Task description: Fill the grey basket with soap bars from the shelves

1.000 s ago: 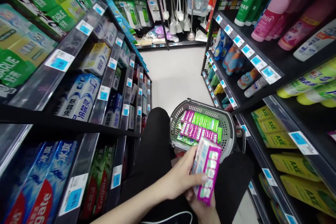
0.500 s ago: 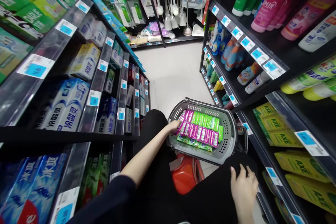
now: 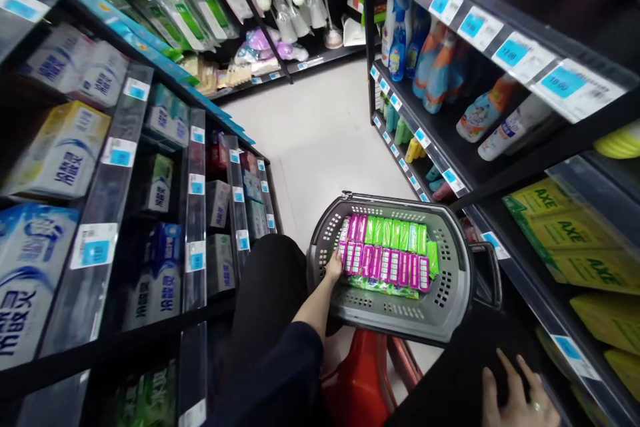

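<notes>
A grey perforated shopping basket (image 3: 453, 267) stands tilted toward me between my knees. In it, small purple-wrapped packs (image 3: 385, 263) lie side by side in a row, with bright green packs (image 3: 395, 233) and a few more purple ones behind. A flat green packet (image 3: 385, 289) shows under the front edge. My left hand (image 3: 333, 268) is inside the basket's left end, its fingers against the end of the purple row; the fingers are partly hidden, so their grip is unclear. My right hand (image 3: 523, 393) rests on my right knee, fingers apart, holding nothing.
Shelves of boxed toothpaste (image 3: 65, 147) rise on my left. On my right are shelves with spray bottles (image 3: 397, 40) and yellow-green AXE packs (image 3: 565, 233). Brushes (image 3: 293, 7) hang at the far end. A red plastic stool (image 3: 363, 380) is below the basket.
The view has turned and moved closer to the basket. My left hand has shifted to the left end of the purple row, which looks straighter. My right hand stays on the knee.
</notes>
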`<state>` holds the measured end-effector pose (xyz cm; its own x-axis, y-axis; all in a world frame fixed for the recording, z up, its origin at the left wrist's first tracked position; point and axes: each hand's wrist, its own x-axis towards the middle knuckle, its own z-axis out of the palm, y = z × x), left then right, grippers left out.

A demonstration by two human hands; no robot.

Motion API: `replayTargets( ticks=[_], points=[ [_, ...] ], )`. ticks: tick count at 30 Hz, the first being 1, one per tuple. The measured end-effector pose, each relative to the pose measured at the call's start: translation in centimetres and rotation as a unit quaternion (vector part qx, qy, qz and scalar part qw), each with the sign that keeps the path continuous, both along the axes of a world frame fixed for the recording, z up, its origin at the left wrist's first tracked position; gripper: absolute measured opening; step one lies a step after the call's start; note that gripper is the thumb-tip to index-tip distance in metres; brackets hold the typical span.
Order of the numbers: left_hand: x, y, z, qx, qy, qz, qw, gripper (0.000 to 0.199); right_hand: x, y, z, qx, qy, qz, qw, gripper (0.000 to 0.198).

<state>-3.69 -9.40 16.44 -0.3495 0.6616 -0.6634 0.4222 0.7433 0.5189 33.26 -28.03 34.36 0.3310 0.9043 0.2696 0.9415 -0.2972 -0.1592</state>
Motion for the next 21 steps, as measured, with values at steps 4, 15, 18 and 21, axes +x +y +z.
replayTargets(
  ticks=[4, 15, 18, 21],
  points=[
    [-0.8, -0.7, -2.9, 0.015, -0.010, -0.011, 1.000, 0.051, -0.1, -0.1, -0.1, -0.006, -0.008, -0.020, 1.000, 0.051],
    [0.4, 0.2, -3.1, -0.060, 0.029, -0.056, 0.996, 0.052, -0.4, 0.7, 1.5, -0.058, -0.009, -0.010, 0.998, 0.060],
    [0.9, 1.9, -0.5, -0.101, 0.079, -0.062, 0.990, 0.050, -0.3, 1.0, 1.2, -0.055, -0.006, -0.009, 0.998, 0.060],
    [1.5, 4.1, 4.2, -0.097, 0.117, -0.087, 0.985, 0.042, -0.2, 1.4, 0.7, -0.062, 0.009, -0.008, 0.998, 0.059]
  ],
)
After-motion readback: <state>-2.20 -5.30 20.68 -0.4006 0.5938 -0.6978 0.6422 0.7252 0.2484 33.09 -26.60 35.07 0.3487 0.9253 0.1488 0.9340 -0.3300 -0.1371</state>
